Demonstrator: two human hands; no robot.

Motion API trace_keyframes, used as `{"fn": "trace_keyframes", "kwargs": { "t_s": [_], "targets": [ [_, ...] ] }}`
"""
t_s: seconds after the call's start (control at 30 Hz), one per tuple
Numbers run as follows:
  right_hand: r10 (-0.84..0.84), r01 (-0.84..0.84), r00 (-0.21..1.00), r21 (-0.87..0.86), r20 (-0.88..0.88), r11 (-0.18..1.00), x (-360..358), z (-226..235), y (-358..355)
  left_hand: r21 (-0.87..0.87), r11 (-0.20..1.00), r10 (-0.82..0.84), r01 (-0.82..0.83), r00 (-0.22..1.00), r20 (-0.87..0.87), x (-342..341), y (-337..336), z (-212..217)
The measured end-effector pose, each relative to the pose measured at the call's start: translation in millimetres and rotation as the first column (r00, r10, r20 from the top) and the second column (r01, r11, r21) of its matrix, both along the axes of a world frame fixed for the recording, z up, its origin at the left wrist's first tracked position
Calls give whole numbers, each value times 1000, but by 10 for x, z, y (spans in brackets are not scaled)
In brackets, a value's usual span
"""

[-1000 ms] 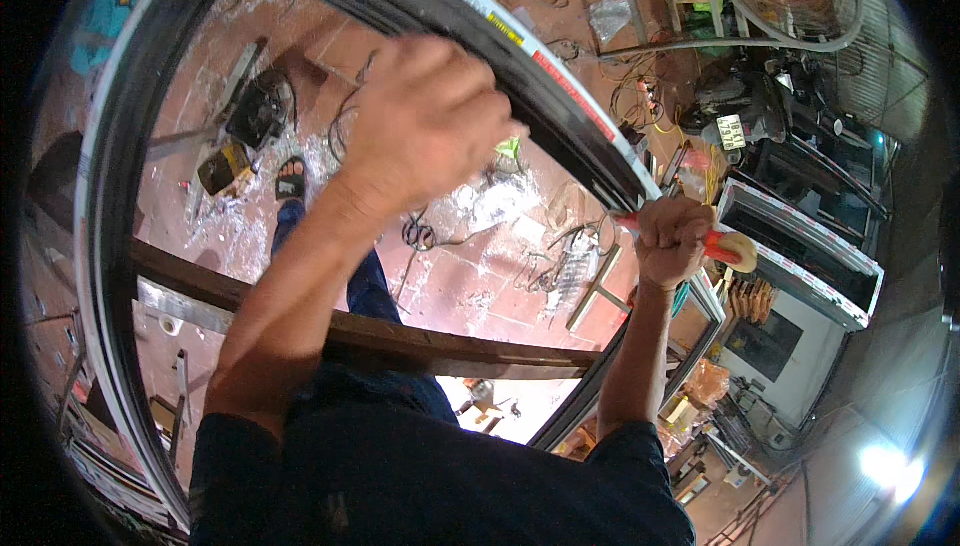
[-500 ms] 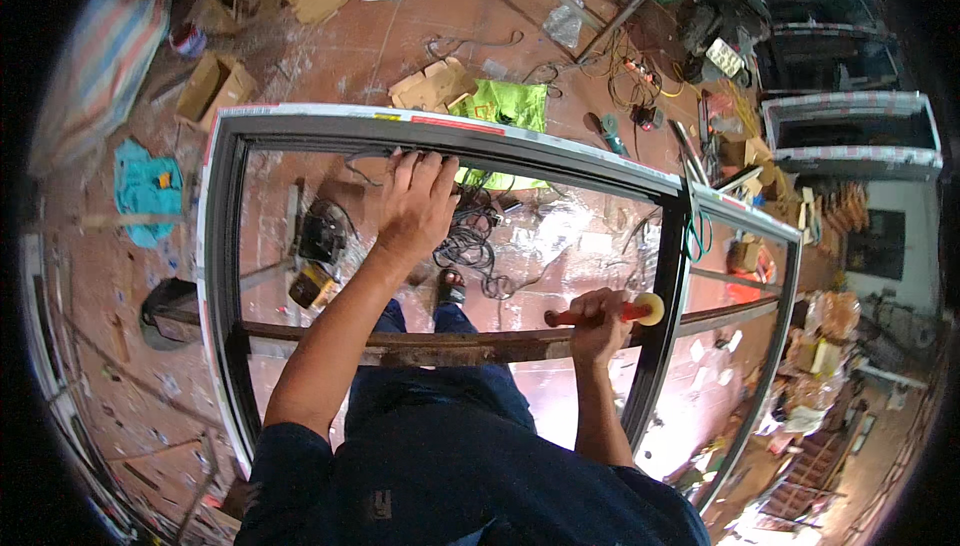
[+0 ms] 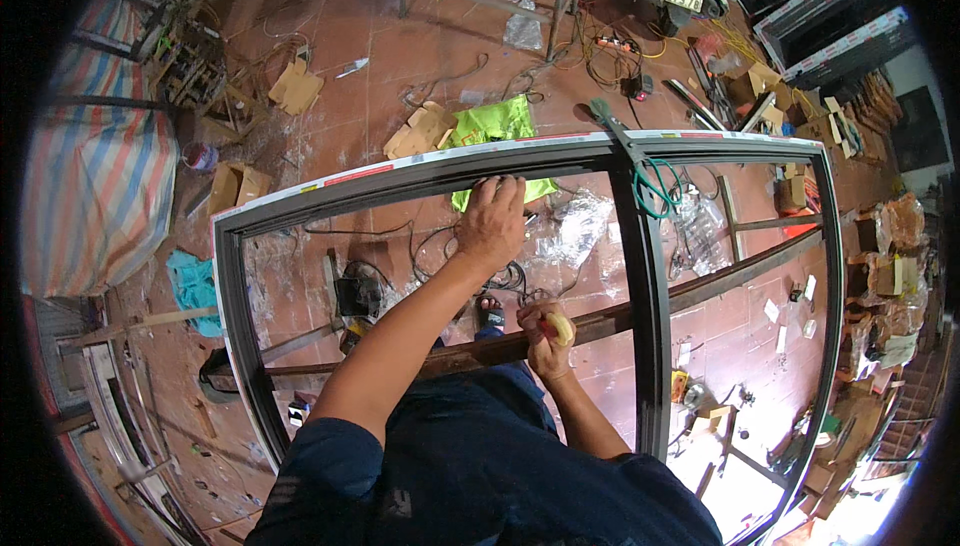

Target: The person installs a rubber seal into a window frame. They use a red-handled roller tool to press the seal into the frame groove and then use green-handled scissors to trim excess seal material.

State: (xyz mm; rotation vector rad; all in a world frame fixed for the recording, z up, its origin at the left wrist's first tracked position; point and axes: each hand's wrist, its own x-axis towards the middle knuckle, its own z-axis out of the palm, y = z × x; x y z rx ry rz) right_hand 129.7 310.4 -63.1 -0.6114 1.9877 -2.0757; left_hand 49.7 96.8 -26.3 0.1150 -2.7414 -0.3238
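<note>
A large dark window frame with white protective tape along its outer edge lies in front of me, divided by a crossbar into two openings. My left hand reaches to the far rail of the wider opening, fingers together and bent against its inner edge. Nearer my body, my right hand is closed around a mallet with a pale yellow head and red parts. The head points up toward me, above a wooden support bar under the frame. Green loops, like scissor handles, hang at the crossbar's far end.
Bright green cloth and a cardboard box lie on the floor beyond the frame. Cables and a power strip are farther off. A striped sheet hangs at left; wrapped bundles and boxes stand at right.
My left hand has slid rightward along the far rail. My right hand has moved left, away from the crossbar, turning the mallet head toward me. The view has shifted.
</note>
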Motion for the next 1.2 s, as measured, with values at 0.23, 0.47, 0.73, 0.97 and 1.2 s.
{"fn": "trace_keyframes", "kwargs": {
  "t_s": [0.23,0.47,0.73,0.97,1.2],
  "targets": [
    [12,-13,997,-12,-79,1000,-73,181,27,49,996,-82,80,996,32,-766,618,38],
    [46,-24,986,138,-159,990,1,130,-9,-174,984,46,-37,998,45,-1210,984,-284],
    [58,-42,990,-121,131,992,88,36,-36,-87,996,37,-36,999,10,-274,326,-103],
    [105,-86,989,166,-108,982,19,213,-90,-171,958,251,-232,963,98,813,-586,-79],
    [210,-209,978,101,10,973,17,-90,-85,-235,847,513,-476,850,125,1554,-1211,25]
  ]
}}
